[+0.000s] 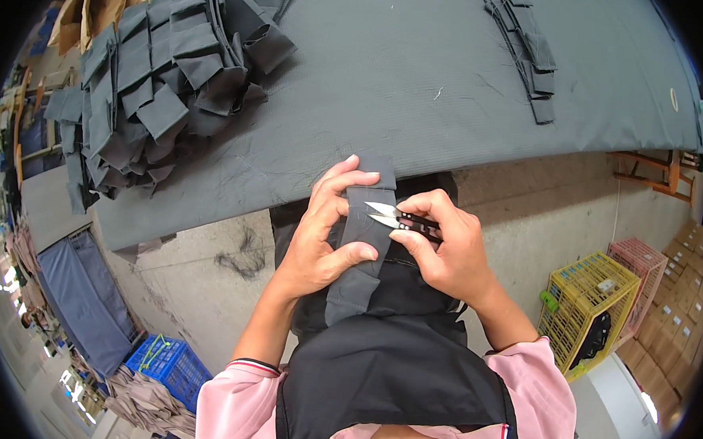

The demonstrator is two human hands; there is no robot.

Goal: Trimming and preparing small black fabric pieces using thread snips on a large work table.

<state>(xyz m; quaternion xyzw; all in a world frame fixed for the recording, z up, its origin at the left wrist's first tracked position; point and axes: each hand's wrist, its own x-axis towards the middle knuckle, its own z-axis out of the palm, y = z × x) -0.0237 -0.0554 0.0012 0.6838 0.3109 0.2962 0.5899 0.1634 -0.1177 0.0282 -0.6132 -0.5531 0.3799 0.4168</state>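
At ten o'clock, a heap of dark grey cloth pieces (168, 75) overhangs the near table edge, presumably stacked there for easy reach by the left side. At centre, the left hand (319, 230) grips a grey cloth strip (364, 234), fingers across its upper part and thumb pressed on it lower down; the spread likely keeps the span between flat and steady. The strip runs roughly from twelve to six o'clock, its lower end over the black apron (391, 365). Right of it, the right hand (457, 245) grasps small snips (388, 210) between thumb and fingers, blades parted and tips over the strip towards nine o'clock, an angle that appears to keep the knuckles off the cloth. On clearances: the table (374, 85) edge passes close beyond the left fingertips, and whether the strip's top touches it cannot be determined. Towards one o'clock, a broad thread-littered stretch separates the heap from a folded grey strand (527, 46). At four o'clock, a yellow crate (565, 310) stands well apart from the right elbow.
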